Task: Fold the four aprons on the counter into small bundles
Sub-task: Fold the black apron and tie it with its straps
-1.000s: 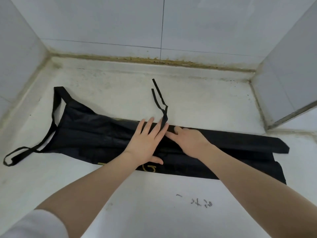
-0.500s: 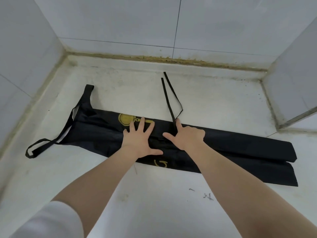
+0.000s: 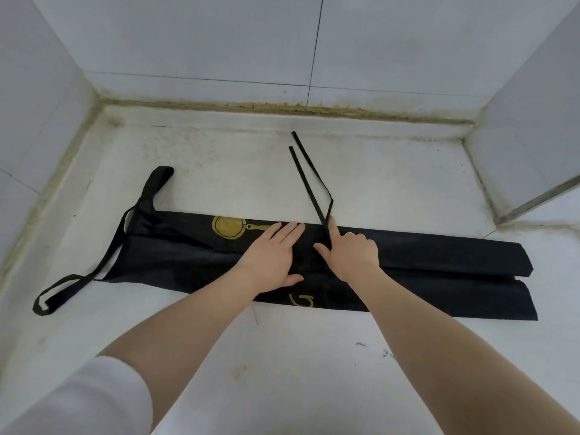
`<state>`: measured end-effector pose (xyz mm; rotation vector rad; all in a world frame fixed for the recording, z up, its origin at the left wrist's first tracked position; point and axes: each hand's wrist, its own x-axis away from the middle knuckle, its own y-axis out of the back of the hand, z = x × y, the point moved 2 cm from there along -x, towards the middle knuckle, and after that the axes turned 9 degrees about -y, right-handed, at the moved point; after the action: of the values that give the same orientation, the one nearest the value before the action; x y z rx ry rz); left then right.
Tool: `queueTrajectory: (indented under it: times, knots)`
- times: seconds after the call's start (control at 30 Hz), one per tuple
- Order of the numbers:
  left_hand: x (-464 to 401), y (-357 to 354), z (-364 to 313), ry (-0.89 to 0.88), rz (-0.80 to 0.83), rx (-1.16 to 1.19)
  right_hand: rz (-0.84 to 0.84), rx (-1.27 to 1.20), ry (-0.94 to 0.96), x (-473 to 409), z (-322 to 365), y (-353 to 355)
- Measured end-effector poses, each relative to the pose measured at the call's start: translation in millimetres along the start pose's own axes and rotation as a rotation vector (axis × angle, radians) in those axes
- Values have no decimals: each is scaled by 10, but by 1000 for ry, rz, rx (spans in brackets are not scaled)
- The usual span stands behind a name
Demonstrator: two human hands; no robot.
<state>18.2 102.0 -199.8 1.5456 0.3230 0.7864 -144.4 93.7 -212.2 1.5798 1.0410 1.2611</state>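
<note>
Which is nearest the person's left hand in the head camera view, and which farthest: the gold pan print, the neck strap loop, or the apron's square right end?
From the left hand:
1. Gold pan print, just left of the fingertips on the apron.
2. Neck strap loop, far left on the counter.
3. Square right end, far right; close to the loop, only slightly farther.

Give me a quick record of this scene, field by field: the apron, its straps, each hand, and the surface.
apron: black, gold print, folded into a long band lying flat across the counter
waist ties: two thin strips lying on the counter behind the band
neck loop: trailing off the band's left end
left hand: flat, pressing the band
right hand: on the band, forefinger beside the ties
aprons seen: one
</note>
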Motion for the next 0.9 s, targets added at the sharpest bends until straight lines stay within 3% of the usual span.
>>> queueTrajectory:
  times: [0.23, 0.3, 0.5, 0.9]
  knots:
    - [-304, -182, -460, 175, 37, 318, -129, -134, 68, 66, -217, -141]
    - [-326, -196, -460, 181, 27, 316, -184, -121, 45, 107, -357, -234]
    - [-313, -214, -449, 145, -22, 195, -55, -128, 34, 130, -770, -400]
    - [-317, -243, -459, 157, -47, 121, -20, -104, -69, 7, -1932, -508]
